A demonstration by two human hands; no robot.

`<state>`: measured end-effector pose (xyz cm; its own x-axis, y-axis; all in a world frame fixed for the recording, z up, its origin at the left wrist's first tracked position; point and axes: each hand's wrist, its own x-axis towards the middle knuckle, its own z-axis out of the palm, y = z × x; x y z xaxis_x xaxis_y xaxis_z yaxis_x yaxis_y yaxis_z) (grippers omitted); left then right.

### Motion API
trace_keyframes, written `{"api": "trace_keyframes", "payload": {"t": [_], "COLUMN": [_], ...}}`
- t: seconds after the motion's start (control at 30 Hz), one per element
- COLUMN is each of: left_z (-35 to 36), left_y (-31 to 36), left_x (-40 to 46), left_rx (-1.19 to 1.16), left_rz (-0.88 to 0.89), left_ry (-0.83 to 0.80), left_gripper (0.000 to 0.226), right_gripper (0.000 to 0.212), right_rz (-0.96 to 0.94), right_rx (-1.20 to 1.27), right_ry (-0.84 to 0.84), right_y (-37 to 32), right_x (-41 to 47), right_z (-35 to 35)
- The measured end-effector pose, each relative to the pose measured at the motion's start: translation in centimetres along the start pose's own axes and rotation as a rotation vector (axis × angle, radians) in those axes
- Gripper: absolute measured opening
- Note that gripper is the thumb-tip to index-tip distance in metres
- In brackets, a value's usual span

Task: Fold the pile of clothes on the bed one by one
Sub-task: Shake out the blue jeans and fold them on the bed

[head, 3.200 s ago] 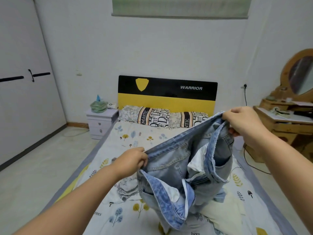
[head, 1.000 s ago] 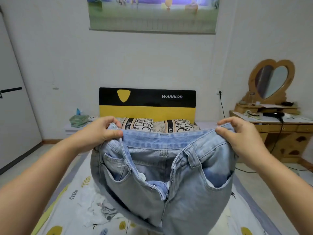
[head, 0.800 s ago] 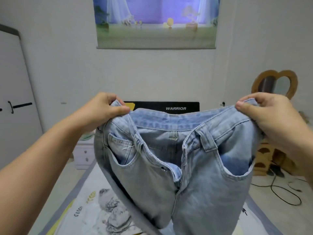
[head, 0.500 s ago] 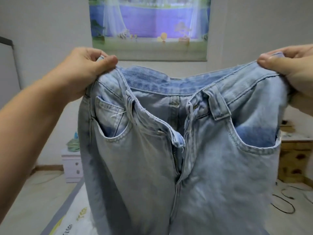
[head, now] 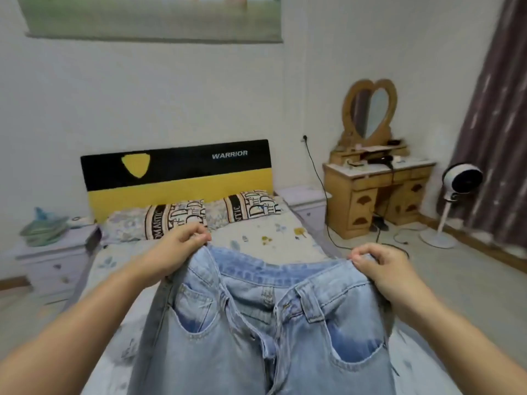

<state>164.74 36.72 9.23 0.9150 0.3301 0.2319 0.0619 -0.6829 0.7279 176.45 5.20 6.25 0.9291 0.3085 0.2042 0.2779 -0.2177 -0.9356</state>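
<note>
The bed point(head: 273, 238), with its yellow and black headboard point(head: 176, 172) on the far side, lies under a pair of light blue jeans point(head: 265, 332) held spread in the air over its near part, front facing the person and fly open. The left hand point(head: 174, 252) pinches the left end of the waistband with curled fingers point(head: 196, 238), and the right hand point(head: 382, 269) grips the right end the same way. The step in hand looks like straightening the jeans before folding; the next move calls for laying them flat on the bed or bringing one leg over the other.
</note>
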Motion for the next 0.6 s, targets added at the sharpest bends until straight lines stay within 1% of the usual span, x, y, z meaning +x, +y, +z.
{"api": "trace_keyframes", "payload": {"t": [0.07, 0.1, 0.2, 0.23, 0.27, 0.33, 0.43, 0.53, 0.6], "left_z": [3.5, 5.2, 9.9, 11.4, 12.8, 15.9, 20.7, 26.0, 29.5], "left_y": [-2.9, -4.0, -6.6, -7.1, -7.4, -7.8, -7.9, -7.7, -7.6], "left_x": [0.5, 0.7, 1.0, 1.3, 1.7, 2.9, 5.2, 7.7, 9.8], "left_rx": [0.015, 0.037, 0.131, 0.141, 0.142, 0.147, 0.171, 0.21, 0.225], "left_rz": [-0.09, -0.131, -0.212, -0.225, -0.231, -0.204, -0.139, -0.091, -0.066], "left_ry": [-0.136, -0.198, -0.362, -0.407, -0.442, -0.438, -0.323, -0.304, -0.325], "left_gripper": [0.008, 0.01, 0.045, 0.051, 0.052, 0.046, 0.038, 0.039, 0.041], "right_gripper": [0.021, 0.021, 0.022, 0.022, 0.021, 0.017, 0.008, 0.021, 0.02], "right_rz": [0.108, 0.156, 0.265, 0.299, 0.335, 0.41, 0.516, 0.607, 0.59], "right_rx": [-0.023, -0.035, -0.063, -0.06, -0.059, -0.051, -0.041, -0.068, -0.116], "right_ry": [-0.01, -0.016, -0.004, 0.002, 0.001, -0.017, -0.073, -0.185, -0.165], "right_y": [4.0, 5.9, 11.0, 12.5, 13.9, 16.6, 20.5, 24.2, 26.7], "right_x": [-0.8, -1.1, -1.9, -1.9, -1.9, -1.7, -1.0, 0.3, 1.5], "right_z": [0.0, -0.2, -1.2, -1.6, -2.1, -2.9, -4.2, -6.0, -7.4]}}
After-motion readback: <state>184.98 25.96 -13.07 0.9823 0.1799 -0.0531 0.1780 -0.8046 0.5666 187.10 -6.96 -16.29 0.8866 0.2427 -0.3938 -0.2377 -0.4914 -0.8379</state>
